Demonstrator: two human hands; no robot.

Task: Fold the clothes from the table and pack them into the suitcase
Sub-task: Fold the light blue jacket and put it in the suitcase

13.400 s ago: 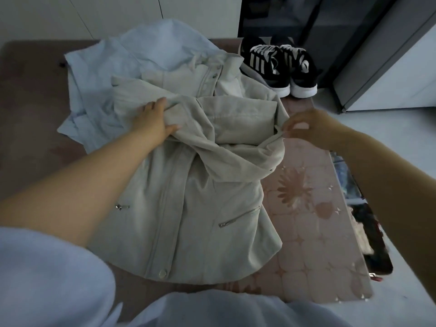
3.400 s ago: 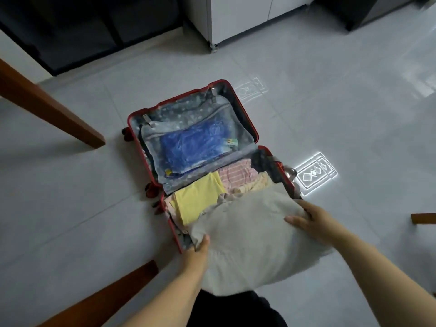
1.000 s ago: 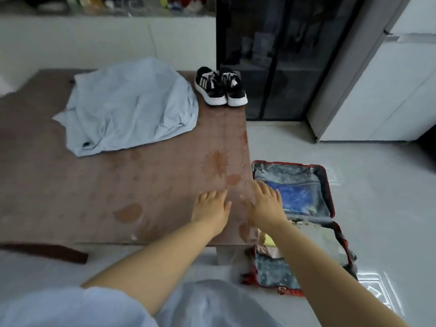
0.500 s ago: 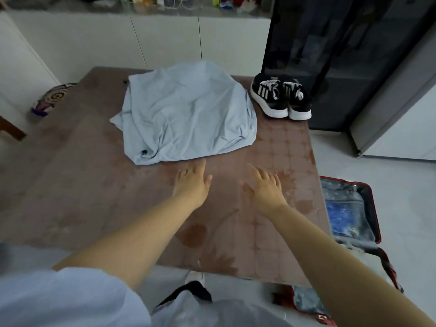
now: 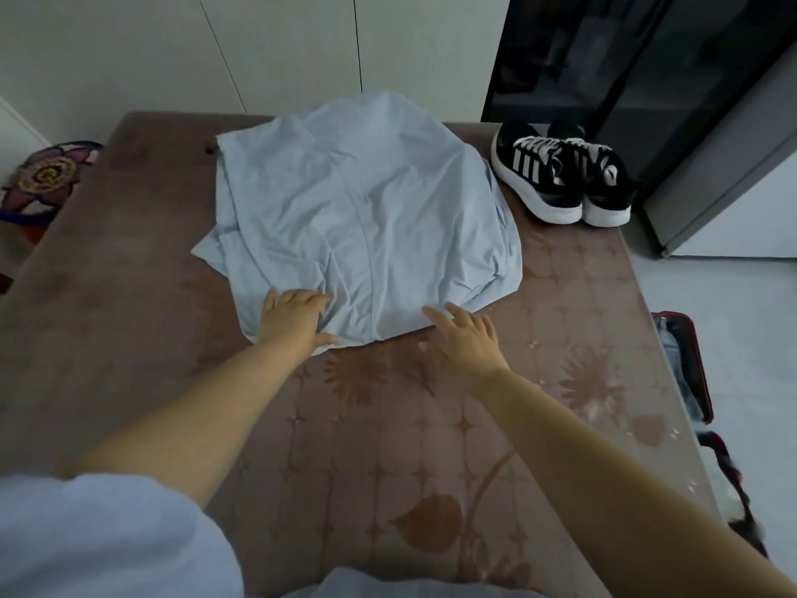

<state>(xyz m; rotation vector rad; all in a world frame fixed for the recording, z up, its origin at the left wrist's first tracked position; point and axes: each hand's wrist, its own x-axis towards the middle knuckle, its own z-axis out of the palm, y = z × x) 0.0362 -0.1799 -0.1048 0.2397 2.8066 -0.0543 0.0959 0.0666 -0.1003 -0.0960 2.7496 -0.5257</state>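
The left hand [image 5: 294,318] is resting flat on the near hem of the rumpled blue shirt [image 5: 366,209] at the far middle of the surface [image 5: 388,446], the right hand [image 5: 466,338] is reaching open and empty, and a one-sided pull is risking bunching it against the shoes [image 5: 560,176].

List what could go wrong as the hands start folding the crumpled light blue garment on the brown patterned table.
1. The light blue garment lies rumpled, with a layer sticking out from under it at its left. Folding it unsmoothed would likely lock creases in.
2. The black-and-white sneakers stand close by its right edge, so spreading the cloth that way may brush their soles.
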